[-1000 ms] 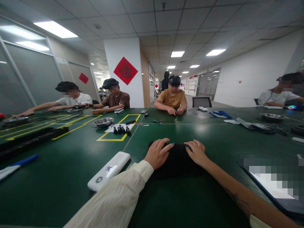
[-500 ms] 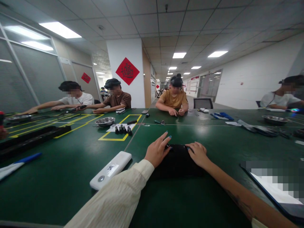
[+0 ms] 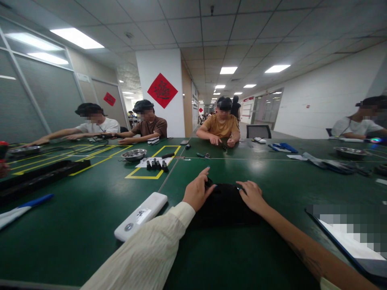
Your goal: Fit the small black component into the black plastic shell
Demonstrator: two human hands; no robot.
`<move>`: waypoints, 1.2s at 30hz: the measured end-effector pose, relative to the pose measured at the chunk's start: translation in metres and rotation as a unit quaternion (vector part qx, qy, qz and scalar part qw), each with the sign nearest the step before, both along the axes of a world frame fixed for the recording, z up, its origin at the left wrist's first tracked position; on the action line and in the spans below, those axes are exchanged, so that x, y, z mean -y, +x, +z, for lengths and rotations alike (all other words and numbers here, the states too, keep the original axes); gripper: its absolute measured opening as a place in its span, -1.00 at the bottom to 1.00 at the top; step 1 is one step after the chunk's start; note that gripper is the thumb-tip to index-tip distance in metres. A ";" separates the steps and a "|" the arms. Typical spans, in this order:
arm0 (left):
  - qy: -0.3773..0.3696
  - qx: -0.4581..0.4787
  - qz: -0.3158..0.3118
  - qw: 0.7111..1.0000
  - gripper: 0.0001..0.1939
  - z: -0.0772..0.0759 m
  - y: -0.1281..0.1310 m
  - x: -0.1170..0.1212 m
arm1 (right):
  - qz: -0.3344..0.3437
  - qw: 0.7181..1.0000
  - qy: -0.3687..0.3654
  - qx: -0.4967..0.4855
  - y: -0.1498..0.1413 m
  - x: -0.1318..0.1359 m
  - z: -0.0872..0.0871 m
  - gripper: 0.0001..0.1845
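On the green table in front of me lies a black, box-like case (image 3: 228, 205), its underside and near edge lost in shadow. My left hand (image 3: 196, 191) is over the case's far left corner, index finger raised, thumb and other fingers closed around a small black piece (image 3: 208, 183). What kind of piece it is I cannot make out. My right hand (image 3: 251, 195) rests on the far right part of the case, fingers stretched over its edge. A white power bank (image 3: 140, 217) with a label lies left of my left forearm.
A black tray (image 3: 45, 179) and a blue-and-white tool (image 3: 27, 209) lie at left. Farther off are a steel bowl (image 3: 134, 155), several black cylinders (image 3: 157, 165) and pliers (image 3: 203, 155). A tablet (image 3: 341, 235) lies at right. Co-workers sit around the table.
My left hand has drawn its fingers together around the small black piece and shifted slightly left with it. My right hand stays on the case. The view has turned slightly left.
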State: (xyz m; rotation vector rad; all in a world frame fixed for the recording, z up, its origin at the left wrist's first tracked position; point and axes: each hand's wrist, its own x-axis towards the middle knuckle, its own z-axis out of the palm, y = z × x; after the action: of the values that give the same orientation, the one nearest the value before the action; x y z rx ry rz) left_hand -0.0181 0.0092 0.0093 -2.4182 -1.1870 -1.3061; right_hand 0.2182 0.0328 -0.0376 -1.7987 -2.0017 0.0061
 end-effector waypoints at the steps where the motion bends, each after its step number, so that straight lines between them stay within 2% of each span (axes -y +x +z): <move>1: -0.002 0.000 0.000 1.000 -0.81 0.000 0.000 0.000 | 0.000 1.000 0.000 -0.001 0.000 0.000 0.000 -0.56; 9: -0.029 -0.073 0.083 0.993 -0.85 0.004 0.000 0.003 | -0.002 1.000 0.016 -0.007 0.000 -0.002 -0.002 -0.54; 14: 0.016 -0.091 0.077 0.993 -0.86 0.005 0.000 0.004 | 0.000 1.000 0.027 -0.008 0.001 -0.003 -0.003 -0.53; 19: 0.055 -0.105 0.075 0.990 -0.85 0.006 0.000 0.005 | 0.008 1.000 0.000 0.002 0.001 -0.003 -0.002 -0.56; 23: 0.068 -0.163 0.074 0.982 -0.82 0.009 0.001 0.009 | 0.013 1.000 -0.014 -0.001 0.000 -0.002 0.000 -0.57; 26: 0.089 -0.202 0.051 0.974 -0.80 0.011 0.002 0.012 | 0.014 1.000 -0.008 0.000 0.000 -0.001 0.000 -0.57; 29: 0.110 -0.228 0.009 0.967 -0.80 0.010 0.001 0.013 | 0.017 1.000 0.023 0.010 0.001 0.000 0.001 -0.57; 31: 0.134 -0.242 -0.019 0.961 -0.80 0.009 0.000 0.012 | 0.035 0.996 0.073 0.027 0.000 0.002 0.003 -0.57; 34: 0.206 -0.250 -0.054 0.945 -0.81 0.007 0.001 0.010 | 0.103 0.980 0.159 0.051 -0.005 0.007 0.009 -0.56; 36: 0.255 -0.248 -0.076 0.931 -0.83 0.006 0.003 0.010 | 0.156 0.968 0.189 0.059 -0.011 0.013 0.015 -0.57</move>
State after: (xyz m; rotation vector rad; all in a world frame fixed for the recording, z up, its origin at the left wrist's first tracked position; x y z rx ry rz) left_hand -0.0155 -0.0005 0.0149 -2.2632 -0.4634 -0.8111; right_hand 0.2074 0.0201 -0.0230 -1.2630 -2.1724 -0.3679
